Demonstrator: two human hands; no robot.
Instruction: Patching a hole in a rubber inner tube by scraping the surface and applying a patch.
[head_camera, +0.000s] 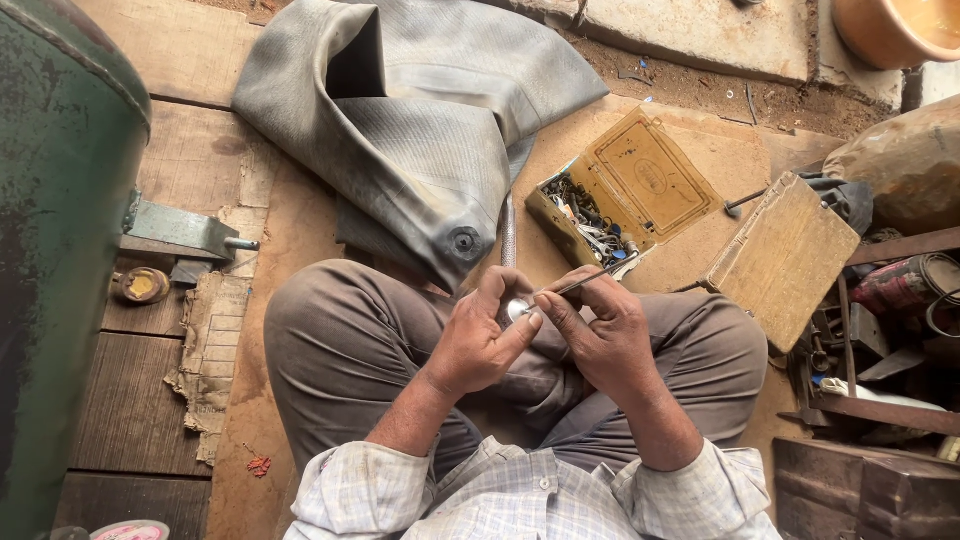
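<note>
Sitting cross-legged on the floor (300, 230), we hold our work over our lap. Our left hand (478, 335) is pinched shut on a small shiny metal piece (518, 309), thumb and fingers curled round it. Our right hand (605, 335) is clamped on a thin metal rod (590, 281), whose near end meets the shiny piece while the far end slants up to the right. Both hands touch each other above our grey trousers (340, 340).

Just beyond the hands lies a folded grey rubber inner tube (420, 130), its round valve (464, 240) near our left knee. Right of it sits an open yellow tin box (590, 215) holding small mixed metal parts, its lid (650, 180) laid back flat. A second brown box lid (785, 260) stands tilted nearby. To our left a tall green tank (50, 250) crowds the edge, leaving a strip of bare boards. Cluttered tools (880, 340) close off the right.
</note>
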